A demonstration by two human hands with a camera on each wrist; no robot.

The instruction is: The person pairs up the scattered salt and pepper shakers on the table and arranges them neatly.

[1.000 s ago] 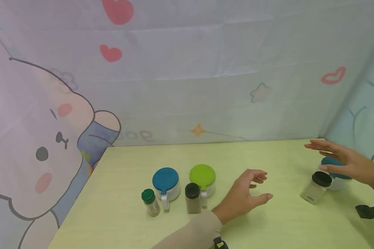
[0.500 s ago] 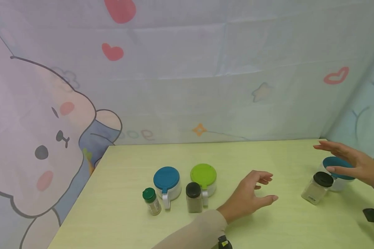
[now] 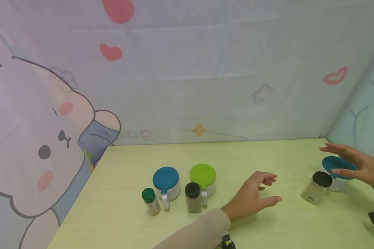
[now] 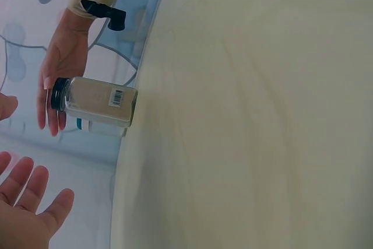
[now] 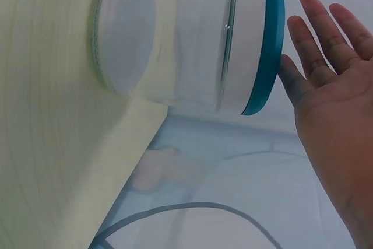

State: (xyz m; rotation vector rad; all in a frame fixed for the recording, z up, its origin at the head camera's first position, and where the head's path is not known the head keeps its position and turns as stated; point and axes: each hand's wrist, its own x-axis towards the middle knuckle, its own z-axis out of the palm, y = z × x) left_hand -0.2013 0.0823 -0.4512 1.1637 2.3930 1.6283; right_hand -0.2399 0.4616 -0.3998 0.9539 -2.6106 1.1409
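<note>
My left hand (image 3: 252,197) hovers above the table between the two groups of jars, fingers and thumb spread apart with nothing in them. On the far right, my right hand (image 3: 359,166) is held loosely over a clear jar with a blue lid (image 3: 336,166); in the right wrist view its fingers are close beside that blue lid (image 5: 271,45). In front of this jar stands a square black-capped spice jar (image 3: 316,188), its barcode label showing in the left wrist view, where the spice jar (image 4: 96,100) overlaps the right hand's fingers.
Left of my left hand stand a green-lidded jar (image 3: 202,174), a second black-capped spice jar (image 3: 194,199), another blue-lidded jar (image 3: 166,180) and a small green-capped shaker (image 3: 151,201). A printed cloth (image 3: 180,86) hangs behind the yellow-green table (image 3: 127,228).
My right hand has drifted right, uncovering more of the blue lid. My left hand has also shifted a little to the right. The jars stay where they were.
</note>
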